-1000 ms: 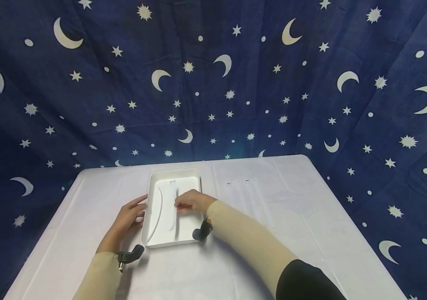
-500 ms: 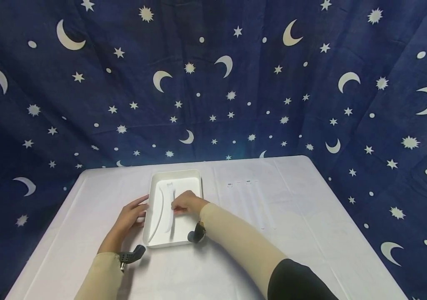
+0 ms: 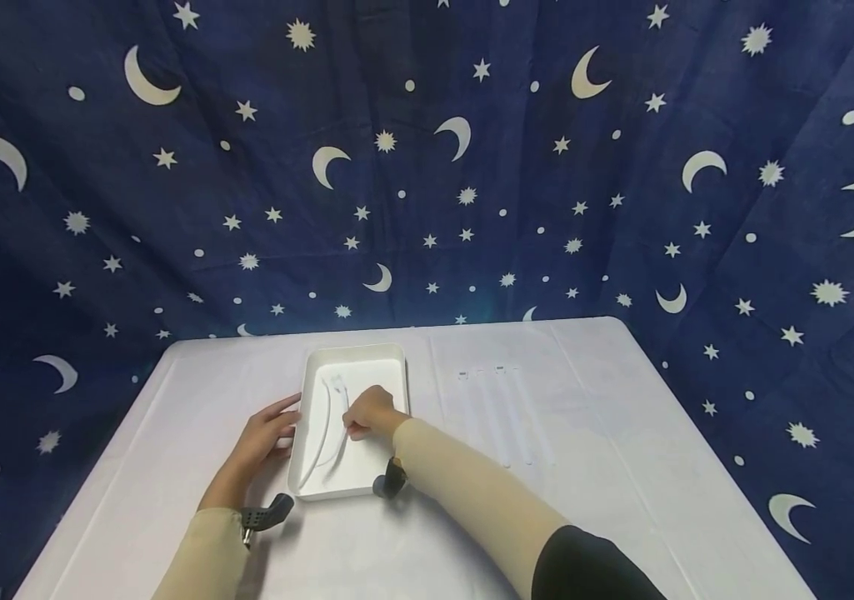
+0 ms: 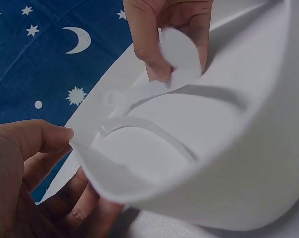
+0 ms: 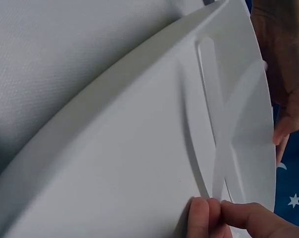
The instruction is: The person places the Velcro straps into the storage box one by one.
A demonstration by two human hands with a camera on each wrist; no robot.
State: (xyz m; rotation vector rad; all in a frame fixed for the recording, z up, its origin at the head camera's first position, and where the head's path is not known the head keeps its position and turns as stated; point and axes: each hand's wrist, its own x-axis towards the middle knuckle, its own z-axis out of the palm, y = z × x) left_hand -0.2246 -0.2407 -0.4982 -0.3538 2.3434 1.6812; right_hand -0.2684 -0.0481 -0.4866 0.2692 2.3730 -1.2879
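Shifting left a touch, the right hand [image 3: 370, 411] has the white strip [image 5: 232, 116] pinched inside the tray [image 3: 355, 348], closer now to the curved strip [image 4: 152, 127] on the left, while the left hand [image 3: 263, 435] touches the near-left wall uncurled, so placement's nearly sorted imo.

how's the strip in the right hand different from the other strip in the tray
The held strip is pinched by the right hand; no hand touches the resting strip. The held strip looks raised, casting a shadow; the resting strip lies in the tray. Both are white, slim and curved.
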